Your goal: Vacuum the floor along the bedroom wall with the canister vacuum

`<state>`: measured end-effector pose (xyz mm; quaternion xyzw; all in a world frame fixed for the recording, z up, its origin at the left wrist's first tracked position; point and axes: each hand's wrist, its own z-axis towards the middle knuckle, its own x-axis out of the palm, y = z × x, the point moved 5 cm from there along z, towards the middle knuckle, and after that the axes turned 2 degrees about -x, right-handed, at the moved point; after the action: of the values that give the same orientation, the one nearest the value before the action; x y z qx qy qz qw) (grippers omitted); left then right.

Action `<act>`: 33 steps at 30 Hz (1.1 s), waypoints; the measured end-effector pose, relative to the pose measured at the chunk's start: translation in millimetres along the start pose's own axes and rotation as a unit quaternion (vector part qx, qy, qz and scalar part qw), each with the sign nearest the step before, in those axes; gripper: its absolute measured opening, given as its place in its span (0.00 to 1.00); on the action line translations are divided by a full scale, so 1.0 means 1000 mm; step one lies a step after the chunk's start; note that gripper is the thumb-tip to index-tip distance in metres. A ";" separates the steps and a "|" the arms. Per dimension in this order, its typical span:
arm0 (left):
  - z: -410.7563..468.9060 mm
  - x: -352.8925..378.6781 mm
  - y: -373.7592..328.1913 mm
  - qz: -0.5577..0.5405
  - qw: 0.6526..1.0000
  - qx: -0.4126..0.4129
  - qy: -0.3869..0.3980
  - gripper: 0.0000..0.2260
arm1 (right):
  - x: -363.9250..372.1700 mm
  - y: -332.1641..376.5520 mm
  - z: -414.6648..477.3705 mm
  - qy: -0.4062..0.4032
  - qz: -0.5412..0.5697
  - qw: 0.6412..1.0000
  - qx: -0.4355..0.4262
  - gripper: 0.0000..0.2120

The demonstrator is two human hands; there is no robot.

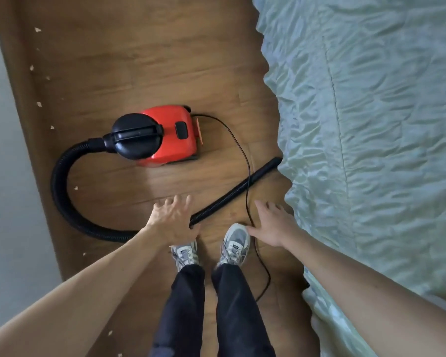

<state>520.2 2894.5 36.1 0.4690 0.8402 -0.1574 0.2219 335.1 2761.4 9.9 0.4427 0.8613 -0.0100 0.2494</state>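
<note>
A red and black canister vacuum [162, 136] stands on the wooden floor [144, 60] ahead of my feet. Its black ribbed hose [62, 191] loops left, passes under my left hand and runs diagonally to a nozzle end [271, 164] at the bed's edge. My left hand [171, 219] hovers just above the hose with fingers spread, holding nothing. My right hand [271, 224] is also spread and empty, over the thin black power cord [246, 161]. Small pale scraps of debris [39, 104] lie along the white wall [3, 163] on the left.
A bed with a wrinkled pale green cover [371, 124] fills the right side, leaving a narrow floor strip between it and the wall. My grey sneakers [236, 242] stand on that strip. The cord trails back past my right foot.
</note>
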 end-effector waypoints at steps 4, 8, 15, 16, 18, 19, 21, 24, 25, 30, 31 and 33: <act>0.040 0.034 0.004 0.006 1.000 0.009 0.016 0.29 | 0.032 -0.002 0.044 0.022 0.012 1.000 0.006 0.28; 0.080 0.068 0.006 0.013 0.999 0.020 0.026 0.28 | 0.064 -0.005 0.086 0.036 0.033 0.999 0.017 0.31; 0.138 0.129 0.004 0.039 0.997 0.043 0.043 0.28 | 0.114 -0.010 0.142 0.051 0.049 0.997 0.028 0.28; 0.146 0.136 0.004 0.041 0.997 0.043 0.043 0.29 | 0.118 -0.010 0.150 0.054 0.050 0.997 0.030 0.29; 0.161 0.149 0.002 0.045 0.997 0.040 0.046 0.31 | 0.125 -0.012 0.165 0.054 0.053 0.996 0.036 0.31; 0.168 0.154 0.001 0.046 0.997 0.040 0.047 0.32 | 0.128 -0.013 0.173 0.050 0.056 0.996 0.039 0.31; 0.179 0.162 -0.002 0.042 0.997 0.039 0.046 0.33 | 0.131 -0.015 0.187 0.039 0.071 0.996 0.047 0.31; 0.192 0.173 -0.008 0.026 0.998 0.042 0.045 0.30 | 0.136 -0.019 0.207 0.030 0.095 0.993 0.064 0.31; 0.196 0.177 -0.009 0.025 0.998 0.042 0.045 0.30 | 0.137 -0.021 0.213 0.026 0.098 0.992 0.069 0.30; 0.213 0.197 -0.007 0.020 0.998 0.032 0.042 0.29 | 0.143 -0.031 0.237 0.006 0.143 0.984 0.107 0.33; 0.215 0.202 -0.006 0.017 0.998 0.030 0.043 0.28 | 0.144 -0.033 0.241 0.001 0.155 0.981 0.117 0.35; 0.219 0.212 -0.002 0.010 0.998 0.025 0.049 0.28 | 0.147 -0.036 0.248 -0.012 0.182 0.973 0.139 0.36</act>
<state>470.5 2942.1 -260.6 0.4899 0.8412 -0.1528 0.1702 341.2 2791.9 -279.2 0.6219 0.7536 -0.0897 0.1933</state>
